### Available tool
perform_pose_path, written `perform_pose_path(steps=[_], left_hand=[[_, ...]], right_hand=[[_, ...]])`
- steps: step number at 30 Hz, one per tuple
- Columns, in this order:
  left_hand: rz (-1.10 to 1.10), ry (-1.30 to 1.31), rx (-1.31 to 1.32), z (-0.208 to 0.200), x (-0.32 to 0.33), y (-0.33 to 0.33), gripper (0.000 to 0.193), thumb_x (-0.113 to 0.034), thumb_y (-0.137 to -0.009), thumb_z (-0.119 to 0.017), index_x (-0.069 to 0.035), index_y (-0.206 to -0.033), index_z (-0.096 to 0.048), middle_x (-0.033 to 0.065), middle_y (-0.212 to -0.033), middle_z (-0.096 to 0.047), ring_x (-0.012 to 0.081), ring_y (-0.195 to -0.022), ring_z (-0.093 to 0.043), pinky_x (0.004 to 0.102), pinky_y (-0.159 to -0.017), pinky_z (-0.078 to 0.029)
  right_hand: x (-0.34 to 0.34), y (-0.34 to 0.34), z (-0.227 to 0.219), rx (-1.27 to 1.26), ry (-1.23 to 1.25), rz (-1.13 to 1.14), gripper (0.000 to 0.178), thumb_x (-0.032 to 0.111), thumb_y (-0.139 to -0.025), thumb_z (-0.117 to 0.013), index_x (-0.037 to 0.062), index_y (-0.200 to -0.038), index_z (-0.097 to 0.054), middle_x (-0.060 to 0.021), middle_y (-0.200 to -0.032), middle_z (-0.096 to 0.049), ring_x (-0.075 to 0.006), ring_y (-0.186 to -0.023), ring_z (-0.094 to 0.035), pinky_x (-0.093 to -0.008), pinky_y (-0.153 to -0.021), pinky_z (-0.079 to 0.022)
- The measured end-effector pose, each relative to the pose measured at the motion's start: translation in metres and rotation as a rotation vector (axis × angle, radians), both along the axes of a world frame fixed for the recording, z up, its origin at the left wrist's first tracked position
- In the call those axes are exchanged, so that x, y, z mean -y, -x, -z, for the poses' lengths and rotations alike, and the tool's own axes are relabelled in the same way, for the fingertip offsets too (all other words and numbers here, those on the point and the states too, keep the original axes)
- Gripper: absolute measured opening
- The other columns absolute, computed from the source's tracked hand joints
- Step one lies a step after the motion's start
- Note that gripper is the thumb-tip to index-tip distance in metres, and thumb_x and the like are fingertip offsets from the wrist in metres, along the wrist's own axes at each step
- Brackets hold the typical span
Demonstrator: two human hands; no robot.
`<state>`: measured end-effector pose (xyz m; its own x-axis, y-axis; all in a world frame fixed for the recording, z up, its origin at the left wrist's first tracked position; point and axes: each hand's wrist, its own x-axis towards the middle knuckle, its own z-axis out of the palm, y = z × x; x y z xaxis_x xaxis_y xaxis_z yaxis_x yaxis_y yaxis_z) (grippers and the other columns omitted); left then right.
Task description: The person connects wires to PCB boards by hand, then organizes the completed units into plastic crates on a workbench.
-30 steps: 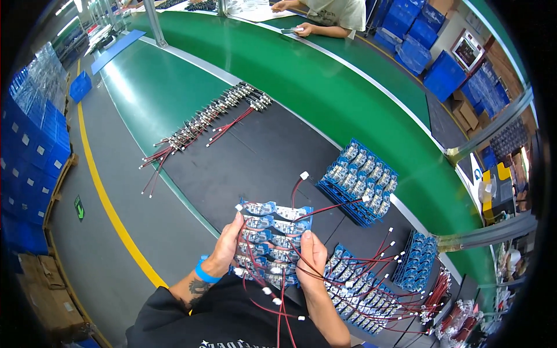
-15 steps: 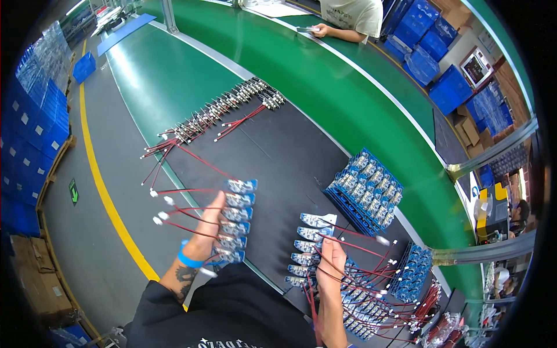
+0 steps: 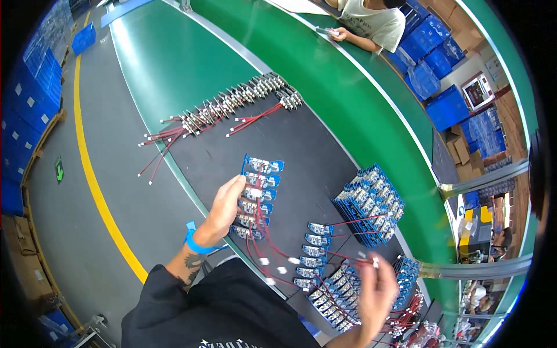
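The left hand (image 3: 225, 204) is gripping a column of small blue circuit boards (image 3: 258, 197) above the black mat (image 3: 301, 145) near its front edge. The right hand (image 3: 376, 290) is pinching their red wires (image 3: 342, 255), seemingly separating strips; the next move calls for untangling leads.

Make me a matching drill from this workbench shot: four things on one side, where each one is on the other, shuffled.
Things:
1. left hand
2. right hand
3. stacked block of blue circuit boards
4. row of metal parts with red wires

Places:
A. far end of the black mat, by the green belt
B. holding a strip of blue boards above the mat
C. standing on the mat at right
D. pinching red wire ends from a second strip

Pairs: 1-B, 2-D, 3-C, 4-A
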<state>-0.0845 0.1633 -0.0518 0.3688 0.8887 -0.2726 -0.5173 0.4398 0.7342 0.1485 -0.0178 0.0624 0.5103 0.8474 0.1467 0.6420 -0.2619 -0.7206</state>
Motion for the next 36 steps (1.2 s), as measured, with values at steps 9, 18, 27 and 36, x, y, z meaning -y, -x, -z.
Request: perform_pose_path(steps=[9,18,27,36], left_hand=[[0.039,-0.189,-0.162,0.004,0.000,-0.008,0.030,-0.025,-0.099,-0.044,0.001,-0.099,-0.060,0.0000,-0.083,-0.062,0.0028,-0.070,-0.057,0.0195,-0.060,-0.048],[0.164,-0.029,-0.050,-0.011,0.027,-0.007,0.038,-0.032,-0.100,-0.039,-0.002,-0.091,-0.060,-0.0002,-0.079,-0.061,0.0024,-0.066,-0.055,0.0182,-0.060,-0.046],[0.246,0.221,0.367,-0.016,0.029,0.002,0.041,-0.036,-0.099,-0.038,-0.002,-0.118,-0.051,0.0099,-0.097,-0.064,0.0163,-0.077,-0.066,0.0288,-0.058,-0.057],[0.170,0.080,0.015,-0.021,0.000,0.000,0.042,-0.038,-0.098,-0.040,0.000,-0.096,-0.057,0.0092,-0.083,-0.064,0.0139,-0.067,-0.064,0.0271,-0.051,-0.056]], right_hand=[[0.009,0.022,-0.103,0.204,-0.750,-0.015,0.030,0.013,-0.095,-0.042,-0.0094,-0.115,-0.044,-0.0109,-0.065,-0.041,-0.0184,-0.057,-0.037,-0.0297,-0.049,-0.034],[-0.105,0.093,0.024,-0.455,-0.104,-0.190,0.042,0.005,-0.092,-0.053,-0.0062,-0.130,-0.040,-0.0173,-0.115,-0.060,-0.0128,-0.098,-0.058,-0.0237,-0.083,-0.046],[-0.129,0.101,0.027,-0.992,-0.045,-0.090,0.022,0.015,-0.094,-0.053,-0.0015,-0.106,-0.060,-0.0052,-0.094,-0.066,-0.0077,-0.080,-0.061,-0.0205,-0.071,-0.048],[-0.163,0.102,0.066,-0.858,-0.224,-0.100,0.020,0.009,-0.094,-0.051,-0.0056,-0.103,-0.061,-0.0046,-0.085,-0.065,-0.0047,-0.070,-0.057,-0.0188,-0.062,-0.046]])
